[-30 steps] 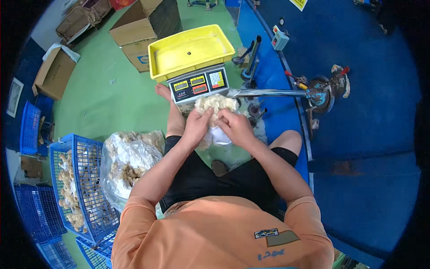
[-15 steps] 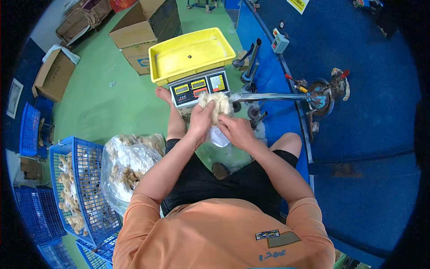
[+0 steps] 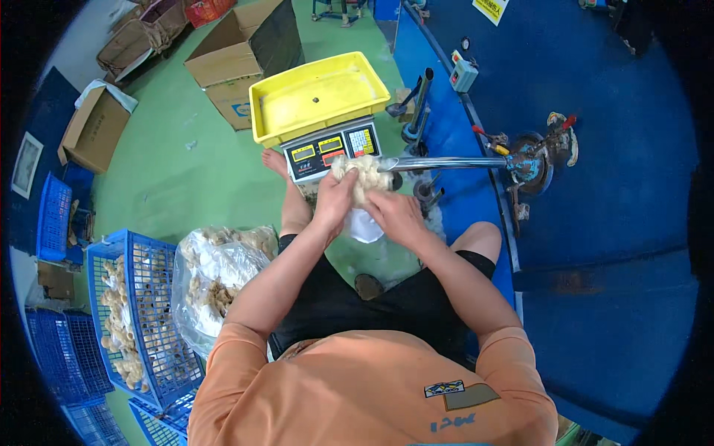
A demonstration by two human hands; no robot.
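My left hand (image 3: 335, 199) and my right hand (image 3: 396, 214) both grip a cream fluffy plush piece (image 3: 367, 175) in front of my knees. The left thumb presses on its top, and the right fingers pinch its lower right side. A smooth white part (image 3: 363, 226) hangs below the fluff between my hands; I cannot tell whether it is joined on. The plush touches or sits close to the end of a shiny metal tube (image 3: 454, 163), which runs right to a clamp-like mount (image 3: 529, 162). Fur hides the exact contact.
Beyond my hands stands a digital scale (image 3: 331, 152) with a yellow tray (image 3: 320, 100) on top. An open cardboard box (image 3: 230, 78) is behind it. At left are a clear bag (image 3: 223, 260) of plush pieces and a blue crate (image 3: 160, 297). A blue machine panel (image 3: 610, 223) fills the right.
The plush has shifted slightly right against the tube end and looks more bunched, with its fluff spread wider. Both hands keep their grip. The whole view has tilted a little.
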